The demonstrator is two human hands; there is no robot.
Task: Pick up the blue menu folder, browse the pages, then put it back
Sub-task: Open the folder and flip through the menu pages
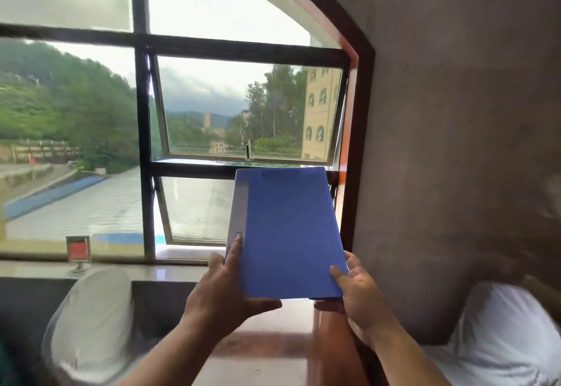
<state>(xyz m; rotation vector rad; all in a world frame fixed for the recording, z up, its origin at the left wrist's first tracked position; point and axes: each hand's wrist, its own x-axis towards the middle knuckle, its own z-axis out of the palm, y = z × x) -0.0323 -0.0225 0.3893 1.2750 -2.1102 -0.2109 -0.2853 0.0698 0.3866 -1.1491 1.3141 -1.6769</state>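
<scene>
The blue menu folder (pixel 288 230) is closed and held upright in the air in front of the window, its pale spine on the left side. My left hand (pixel 226 291) grips its lower left corner, index finger lying up along the spine and thumb under the bottom edge. My right hand (pixel 361 291) holds the lower right corner, thumb on the front cover and fingers behind it. The folder's lower edge hangs above a reddish wooden table (pixel 273 340).
A large arched window (pixel 142 142) with dark frames fills the view ahead, over a pale sill (pixel 121 270). A small red sign stand (pixel 78 252) sits on the sill at left. White cushions lie at left (pixel 91 322) and right (pixel 504 334). A brown wall (pixel 455 142) rises at right.
</scene>
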